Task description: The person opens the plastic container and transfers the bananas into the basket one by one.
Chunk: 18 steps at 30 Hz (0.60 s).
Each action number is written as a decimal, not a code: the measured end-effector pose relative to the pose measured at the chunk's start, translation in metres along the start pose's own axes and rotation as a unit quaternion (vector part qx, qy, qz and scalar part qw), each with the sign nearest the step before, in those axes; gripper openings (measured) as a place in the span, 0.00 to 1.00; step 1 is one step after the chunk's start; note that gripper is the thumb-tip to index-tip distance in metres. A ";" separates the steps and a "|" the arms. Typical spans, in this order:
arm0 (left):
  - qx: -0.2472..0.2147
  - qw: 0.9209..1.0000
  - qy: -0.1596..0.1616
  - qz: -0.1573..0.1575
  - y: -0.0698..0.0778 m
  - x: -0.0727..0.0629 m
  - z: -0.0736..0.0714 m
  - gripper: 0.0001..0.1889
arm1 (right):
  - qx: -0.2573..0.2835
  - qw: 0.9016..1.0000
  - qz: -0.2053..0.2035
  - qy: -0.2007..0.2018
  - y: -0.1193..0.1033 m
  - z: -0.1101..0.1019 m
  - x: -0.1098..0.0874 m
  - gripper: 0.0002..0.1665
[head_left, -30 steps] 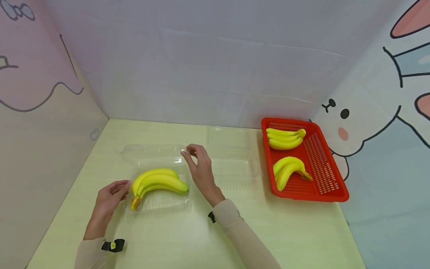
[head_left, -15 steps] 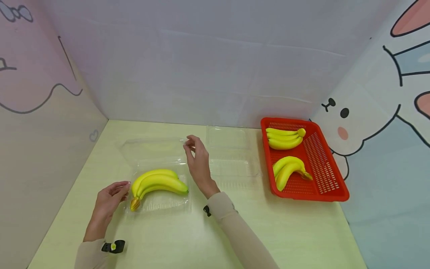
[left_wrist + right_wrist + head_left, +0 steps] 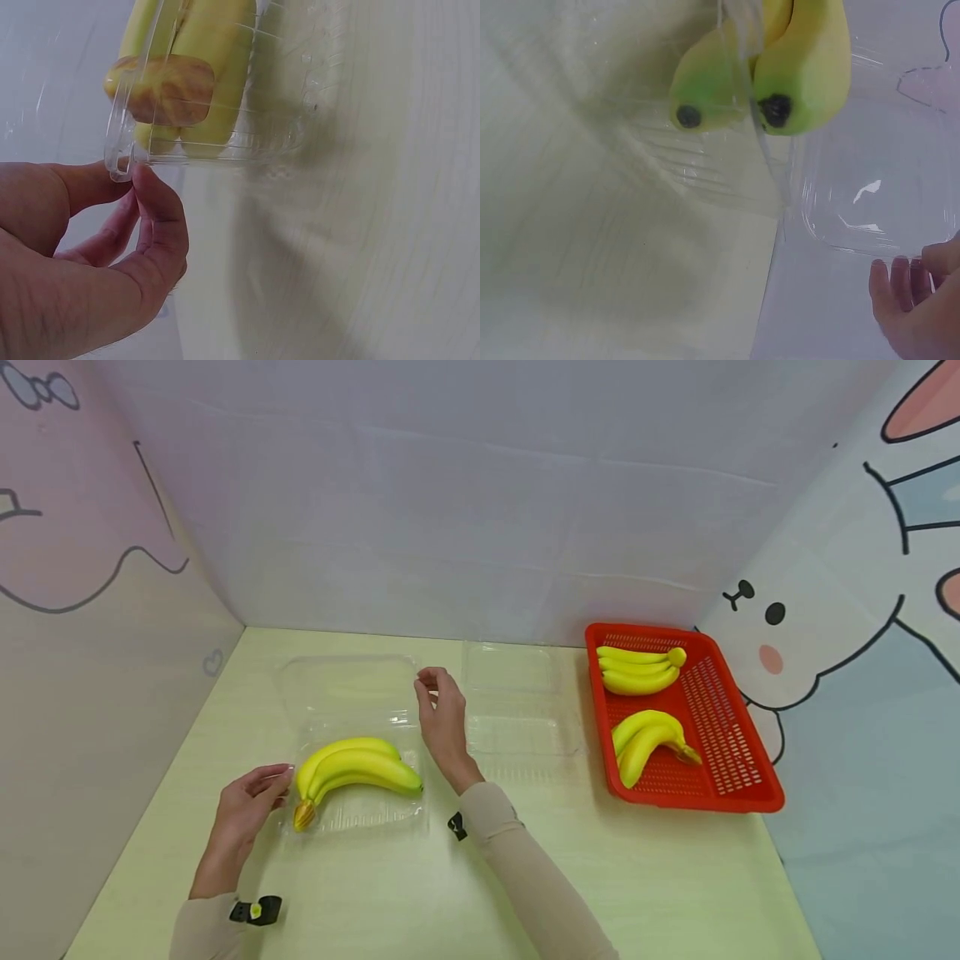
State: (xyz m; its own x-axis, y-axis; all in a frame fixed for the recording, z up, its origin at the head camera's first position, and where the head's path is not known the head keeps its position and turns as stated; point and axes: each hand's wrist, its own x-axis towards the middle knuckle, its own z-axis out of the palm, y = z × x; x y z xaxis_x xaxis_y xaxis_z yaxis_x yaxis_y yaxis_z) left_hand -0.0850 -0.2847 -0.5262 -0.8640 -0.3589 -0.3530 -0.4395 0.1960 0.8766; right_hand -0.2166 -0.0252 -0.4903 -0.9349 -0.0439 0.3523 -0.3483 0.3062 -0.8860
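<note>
A clear plastic clamshell container (image 3: 375, 818) sits open on the table, with a bunch of yellow bananas (image 3: 360, 770) in its base. In the head view, the stem end of the bunch points toward my left hand (image 3: 251, 797). That hand pinches the rim at the base's left end between thumb and fingers, as the left wrist view shows. At the back, the transparent lid (image 3: 352, 681) is tilted up from the base. My right hand (image 3: 442, 714) pinches the lid's edge at its right corner; in the right wrist view the fingers (image 3: 885, 289) are at that edge.
Another clear clamshell container (image 3: 517, 735) lies open just to the right. Farther right, a red basket (image 3: 720, 718) holds an upper banana bunch (image 3: 637, 670) and a lower banana bunch (image 3: 648, 743). Printed cloth walls (image 3: 480, 527) border the table (image 3: 360, 902).
In the head view, my right hand and the lid's far edge have shifted upward, and more of the lid's face shows. The left hand and banana bunch stay in place.
</note>
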 end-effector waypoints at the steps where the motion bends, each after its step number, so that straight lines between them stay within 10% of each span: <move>1: -0.001 1.000 0.001 0.001 0.000 0.000 0.000 0.26 | 0.000 1.000 0.001 -0.001 0.001 0.001 0.000 0.09; 18: 0.006 1.000 0.012 0.001 -0.003 0.001 0.002 0.26 | -0.002 0.997 0.067 -0.027 0.017 0.010 0.002 0.13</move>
State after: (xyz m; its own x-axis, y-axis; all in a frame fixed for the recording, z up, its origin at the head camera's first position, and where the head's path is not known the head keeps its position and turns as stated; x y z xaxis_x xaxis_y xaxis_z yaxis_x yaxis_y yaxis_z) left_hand -0.0851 -0.2840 -0.5301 -0.8586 -0.3797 -0.3443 -0.4415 0.2065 0.8732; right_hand -0.2254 -0.0297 -0.5073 -0.9754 -0.0532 0.2140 -0.2198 0.3164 -0.9228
